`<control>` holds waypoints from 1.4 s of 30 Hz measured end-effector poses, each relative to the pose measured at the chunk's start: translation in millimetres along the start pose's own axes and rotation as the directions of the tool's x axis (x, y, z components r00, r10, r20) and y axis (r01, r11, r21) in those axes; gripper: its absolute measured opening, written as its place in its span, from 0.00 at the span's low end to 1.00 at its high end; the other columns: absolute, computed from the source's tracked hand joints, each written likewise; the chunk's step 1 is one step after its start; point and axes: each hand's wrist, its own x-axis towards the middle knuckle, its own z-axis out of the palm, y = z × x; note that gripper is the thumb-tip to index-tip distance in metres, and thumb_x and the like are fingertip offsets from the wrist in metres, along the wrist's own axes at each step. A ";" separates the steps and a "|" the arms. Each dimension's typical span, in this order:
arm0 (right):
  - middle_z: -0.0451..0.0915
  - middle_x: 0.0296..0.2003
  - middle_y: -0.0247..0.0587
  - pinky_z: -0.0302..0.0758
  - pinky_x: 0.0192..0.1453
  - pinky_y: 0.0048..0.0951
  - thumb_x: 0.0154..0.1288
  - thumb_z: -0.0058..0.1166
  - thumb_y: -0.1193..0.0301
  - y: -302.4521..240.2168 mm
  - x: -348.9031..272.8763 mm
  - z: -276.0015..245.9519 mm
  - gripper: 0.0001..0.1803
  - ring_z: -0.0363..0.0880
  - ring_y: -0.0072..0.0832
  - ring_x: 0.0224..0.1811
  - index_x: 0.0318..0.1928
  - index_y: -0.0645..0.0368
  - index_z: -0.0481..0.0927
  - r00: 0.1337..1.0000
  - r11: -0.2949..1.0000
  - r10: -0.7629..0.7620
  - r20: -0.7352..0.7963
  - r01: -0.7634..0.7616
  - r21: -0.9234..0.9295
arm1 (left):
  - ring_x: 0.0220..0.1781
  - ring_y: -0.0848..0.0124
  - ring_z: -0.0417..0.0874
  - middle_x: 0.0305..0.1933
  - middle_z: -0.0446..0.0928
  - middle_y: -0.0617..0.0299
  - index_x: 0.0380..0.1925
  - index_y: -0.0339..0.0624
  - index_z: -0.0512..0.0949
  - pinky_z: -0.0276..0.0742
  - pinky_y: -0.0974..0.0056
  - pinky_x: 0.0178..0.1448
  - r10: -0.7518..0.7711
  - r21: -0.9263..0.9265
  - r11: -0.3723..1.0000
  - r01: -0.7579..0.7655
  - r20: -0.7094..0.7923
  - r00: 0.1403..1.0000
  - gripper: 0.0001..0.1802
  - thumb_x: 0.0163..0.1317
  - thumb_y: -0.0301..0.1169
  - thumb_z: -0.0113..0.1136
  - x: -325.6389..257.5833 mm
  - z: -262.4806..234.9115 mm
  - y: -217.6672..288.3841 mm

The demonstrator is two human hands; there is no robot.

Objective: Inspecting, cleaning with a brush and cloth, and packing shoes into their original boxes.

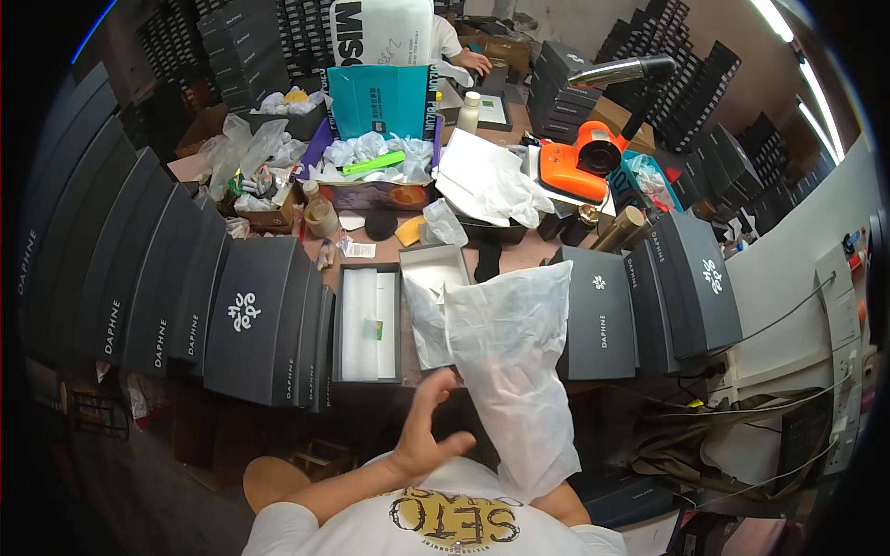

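Observation:
My left hand (431, 431) is raised in front of my chest, fingers and thumb apart, holding nothing. Just to its right, a white translucent drawstring-type bag (510, 334) hangs upright over my right arm. My right forearm (561, 505) goes in behind or into the bag's lower end. A pinkish shape shows faintly through the cloth, but the right hand's fingers are hidden. Ahead of my left hand lies an open dark grey shoe box (340, 324) with white foam sheeting and a small green card inside. Beside it sits a light grey box lid (434, 269) with white paper.
Upright dark shoe boxes (250, 320) line the left, and more boxes (601, 315) stand at right. Farther back are a purple crate (436, 157) of crumpled paper, an orange machine (579, 162), bottles and white paper (487, 176). A co-worker's hand (473, 62) shows at the far side.

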 end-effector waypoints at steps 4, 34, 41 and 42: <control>0.63 0.64 0.46 0.64 0.67 0.33 0.70 0.46 0.61 22.9 55.1 57.1 0.29 0.64 0.34 0.65 0.66 0.59 0.60 0.983 0.962 0.022 0.180 0.028 -0.272 | 0.65 0.64 0.67 0.64 0.66 0.57 0.66 0.39 0.57 0.62 0.57 0.69 -0.604 -0.827 0.317 0.464 0.202 0.771 0.42 0.55 0.38 0.68 36.3 -44.2 -60.0; 0.75 0.53 0.39 0.74 0.59 0.36 0.51 0.69 0.65 -114.2 126.5 -129.7 0.38 0.75 0.33 0.54 0.61 0.60 0.66 0.956 0.961 0.257 -0.139 -0.268 -0.067 | 0.55 0.60 0.74 0.41 0.76 0.57 0.42 0.45 0.79 0.49 0.36 0.70 -0.273 0.867 0.445 -0.223 0.369 0.888 0.14 0.53 0.27 0.56 223.6 0.9 -282.1; 0.73 0.55 0.40 0.73 0.60 0.38 0.54 0.67 0.65 -112.7 142.7 -115.6 0.37 0.74 0.35 0.56 0.62 0.62 0.65 0.944 0.958 0.286 -0.162 -0.287 0.023 | 0.60 0.55 0.69 0.54 0.71 0.51 0.57 0.45 0.69 0.45 0.36 0.72 -0.260 0.814 0.512 -0.274 0.452 0.853 0.30 0.50 0.30 0.60 199.3 -50.7 -202.3; 0.73 0.55 0.41 0.73 0.60 0.38 0.54 0.67 0.64 -116.2 149.2 -112.9 0.37 0.74 0.35 0.56 0.62 0.62 0.65 0.952 0.961 0.274 -0.135 -0.274 0.023 | 0.64 0.53 0.67 0.59 0.69 0.47 0.62 0.44 0.65 0.46 0.38 0.72 -0.149 0.785 0.572 -0.235 0.382 0.912 0.36 0.49 0.31 0.61 197.5 -61.8 -187.3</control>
